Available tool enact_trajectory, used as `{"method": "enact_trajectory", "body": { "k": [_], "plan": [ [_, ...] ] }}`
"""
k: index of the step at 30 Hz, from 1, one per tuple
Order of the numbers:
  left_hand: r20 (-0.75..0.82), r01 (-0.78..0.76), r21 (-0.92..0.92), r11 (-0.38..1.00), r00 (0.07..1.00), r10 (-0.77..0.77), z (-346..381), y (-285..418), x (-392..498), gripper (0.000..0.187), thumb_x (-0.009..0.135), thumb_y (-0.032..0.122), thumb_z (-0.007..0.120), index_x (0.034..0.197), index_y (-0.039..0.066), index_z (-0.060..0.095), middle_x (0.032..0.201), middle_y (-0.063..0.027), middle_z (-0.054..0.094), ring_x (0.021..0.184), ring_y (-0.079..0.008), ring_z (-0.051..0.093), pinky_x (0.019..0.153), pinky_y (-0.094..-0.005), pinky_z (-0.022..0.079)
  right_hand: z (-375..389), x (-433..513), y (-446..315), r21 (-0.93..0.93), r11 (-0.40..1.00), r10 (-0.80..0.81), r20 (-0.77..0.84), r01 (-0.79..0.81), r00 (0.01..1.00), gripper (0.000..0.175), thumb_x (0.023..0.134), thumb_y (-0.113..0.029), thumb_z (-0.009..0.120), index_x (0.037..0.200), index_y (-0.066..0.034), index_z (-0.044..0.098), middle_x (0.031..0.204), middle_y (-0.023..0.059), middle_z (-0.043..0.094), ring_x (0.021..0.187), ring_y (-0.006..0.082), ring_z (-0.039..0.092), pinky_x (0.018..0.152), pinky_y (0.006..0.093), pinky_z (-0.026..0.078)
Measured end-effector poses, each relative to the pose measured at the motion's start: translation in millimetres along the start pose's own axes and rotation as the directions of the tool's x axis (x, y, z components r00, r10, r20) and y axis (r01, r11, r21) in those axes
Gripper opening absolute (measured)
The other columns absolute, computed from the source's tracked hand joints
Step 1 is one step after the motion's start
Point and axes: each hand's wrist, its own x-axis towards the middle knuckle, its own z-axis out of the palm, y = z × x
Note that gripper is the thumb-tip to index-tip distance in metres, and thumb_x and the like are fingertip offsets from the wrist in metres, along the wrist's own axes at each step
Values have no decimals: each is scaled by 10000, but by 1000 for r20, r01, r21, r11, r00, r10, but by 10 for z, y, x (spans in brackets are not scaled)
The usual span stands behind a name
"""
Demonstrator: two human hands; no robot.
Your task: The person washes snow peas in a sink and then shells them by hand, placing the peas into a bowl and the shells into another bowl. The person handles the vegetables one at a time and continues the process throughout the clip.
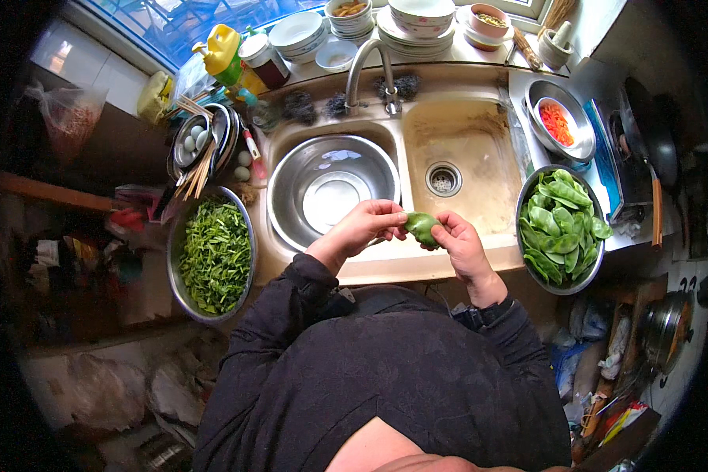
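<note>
Between my two hands is a green bean pod [422, 228], flat and broad, held over the front rim of the double sink [389, 265]. My left hand [373, 224] pinches its left tip between thumb and fingers. On the other end, my right hand [461, 239] grips the pod with the thumb on top. Behind my left hand, a wide steel basin [277, 203] sits in the left sink bowl. The right bowl [478, 153] shows a metal drain [443, 179]. More flat green pods [560, 227] fill a steel bowl [566, 290] at the right.
A metal bowl [174, 277] of chopped greens [215, 256] stands left of the sink. The curved faucet [354, 76] rises behind. Stacked dishes [419, 35] line the windowsill. Shredded orange vegetable [556, 124] sits in nested bowls at right. Chopsticks [197, 174] jut out at left.
</note>
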Motion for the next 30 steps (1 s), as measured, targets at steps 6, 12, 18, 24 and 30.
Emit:
{"method": "enact_trajectory", "body": {
  "k": [6,12,18,24,30],
  "plan": [
    [-41,-123,154,980,991,131,3,69,-60,251,1020,229,650,1176,34,672,995,-10,707,812,-66,651,702,-204,482,40,107,-37,-173,985,-25,13,27,1000,156,1024,-94,612,1144,5,598,991,47,689,883,113,653,820,262,532],
    [-56,-170,383,908,977,206,-36,242,-103,327,1054,292,596,1219,25,685,1005,-10,703,847,-64,631,738,-219,480,171,166,-174,-411,904,-111,50,121,993,139,1011,-70,623,1129,3,615,972,21,663,905,92,621,827,243,499],
    [-92,-226,617,754,930,355,65,491,-251,179,980,110,695,1116,-5,711,965,-29,723,898,-101,659,842,-286,535,329,287,-403,-529,812,-251,66,247,966,130,979,-76,649,1070,17,646,896,47,694,836,100,622,753,258,497],
    [-100,-299,790,536,799,593,159,669,-340,130,941,83,733,1048,13,755,884,-55,732,801,-105,654,741,-274,536,483,377,-649,-632,693,-348,127,346,929,156,959,-71,655,1081,24,669,909,93,706,859,148,663,795,282,517],
    [-192,-363,662,655,763,617,161,677,-357,149,950,91,731,1057,-10,756,925,-60,752,825,-100,675,749,-253,538,631,396,-823,-641,655,-403,151,400,903,206,922,-53,666,1115,20,675,971,118,732,904,179,684,841,301,523]
  ]
}}
